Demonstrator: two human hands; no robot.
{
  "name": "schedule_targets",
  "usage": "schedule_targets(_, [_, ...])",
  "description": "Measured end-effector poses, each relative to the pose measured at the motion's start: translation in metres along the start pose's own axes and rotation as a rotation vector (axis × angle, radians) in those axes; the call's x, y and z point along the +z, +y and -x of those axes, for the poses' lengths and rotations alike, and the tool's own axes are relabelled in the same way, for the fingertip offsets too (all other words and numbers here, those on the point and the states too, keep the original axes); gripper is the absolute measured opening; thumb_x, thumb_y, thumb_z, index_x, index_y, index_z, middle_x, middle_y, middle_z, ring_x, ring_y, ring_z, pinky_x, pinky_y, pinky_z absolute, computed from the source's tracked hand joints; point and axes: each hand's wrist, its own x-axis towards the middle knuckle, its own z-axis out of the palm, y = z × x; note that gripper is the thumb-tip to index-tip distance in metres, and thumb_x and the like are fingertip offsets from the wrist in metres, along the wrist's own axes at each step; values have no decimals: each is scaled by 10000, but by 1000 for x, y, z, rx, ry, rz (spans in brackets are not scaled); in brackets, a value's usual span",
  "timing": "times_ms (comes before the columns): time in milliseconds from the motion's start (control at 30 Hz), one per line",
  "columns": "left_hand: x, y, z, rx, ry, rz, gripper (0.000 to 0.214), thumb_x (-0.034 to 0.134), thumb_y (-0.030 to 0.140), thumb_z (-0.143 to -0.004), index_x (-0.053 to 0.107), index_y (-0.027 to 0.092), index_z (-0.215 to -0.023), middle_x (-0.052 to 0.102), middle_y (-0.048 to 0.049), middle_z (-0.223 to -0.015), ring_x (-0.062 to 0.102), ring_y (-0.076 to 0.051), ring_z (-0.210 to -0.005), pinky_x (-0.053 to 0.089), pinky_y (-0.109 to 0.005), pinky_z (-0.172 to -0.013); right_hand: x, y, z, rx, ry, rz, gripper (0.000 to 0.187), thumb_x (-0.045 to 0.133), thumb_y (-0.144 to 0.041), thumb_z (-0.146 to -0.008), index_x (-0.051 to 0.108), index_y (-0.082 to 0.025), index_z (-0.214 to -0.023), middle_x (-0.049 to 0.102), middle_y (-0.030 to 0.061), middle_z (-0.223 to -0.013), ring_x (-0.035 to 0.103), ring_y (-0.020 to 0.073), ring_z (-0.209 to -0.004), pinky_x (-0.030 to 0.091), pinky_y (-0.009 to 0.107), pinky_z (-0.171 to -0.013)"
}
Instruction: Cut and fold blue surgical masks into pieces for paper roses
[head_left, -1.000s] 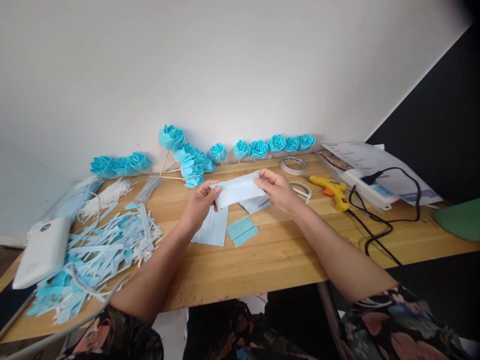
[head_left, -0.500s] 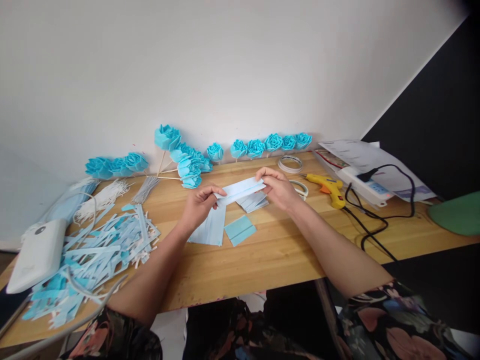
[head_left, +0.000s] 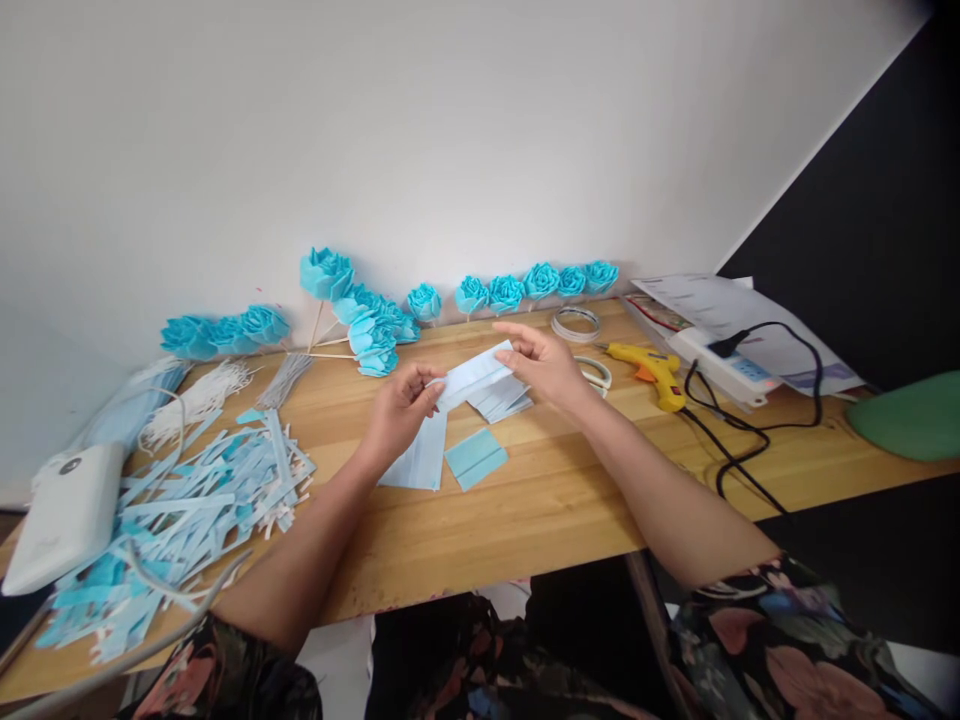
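Note:
A pale blue folded strip of face-mask fabric [head_left: 474, 374] is held up above the table, slanting up to the right. My left hand [head_left: 405, 405] pinches its left end between thumb and fingers. At the right end, the thumb of my right hand [head_left: 544, 368] presses on the strip, its index finger lifted and stretched out; the other fingers are partly hidden behind. Below lie a larger pale blue sheet [head_left: 418, 455], a small turquoise rectangle [head_left: 476, 460] with a fold line, and several pale cut pieces [head_left: 501, 400], partly covered by the strip.
Turquoise fabric flowers [head_left: 506, 293] on sticks line the wall. Cut strips [head_left: 202, 500], white cords [head_left: 199, 405], grey wires [head_left: 286, 380] and a white device [head_left: 64, 515] lie left. Right are a tape roll [head_left: 576, 324], scissors handles [head_left: 598, 377], yellow glue gun [head_left: 652, 373] and power strip [head_left: 727, 370].
My right hand has lifted its index finger and shifted its thumb onto the strip's right end. The strip now slants more steeply. The view has shifted slightly.

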Motion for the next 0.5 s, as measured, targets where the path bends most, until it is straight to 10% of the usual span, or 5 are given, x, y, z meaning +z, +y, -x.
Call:
schedule_targets(233, [0,-9,-2,-42,-65,-239,350,601,244,-833,672,172,-1168,560,37,-618,519,-106,-529,415,-248,-552,-6,-16,-2,16,94,166,214,729,-357,-707,716,-160,-789,680,20,-679,587,145,-619,429,263,-584])
schedule_targets(500, [-6,-13,-5,56,-59,-322,378,652,291,-824,678,186,-1186,642,-3,-709,571,-142,-638,431,-268,-627,1,-26,8,-159,76,269,157,693,-346,-795,706,-191,-810,679,9,-696,580,148,-634,408,269,-594])
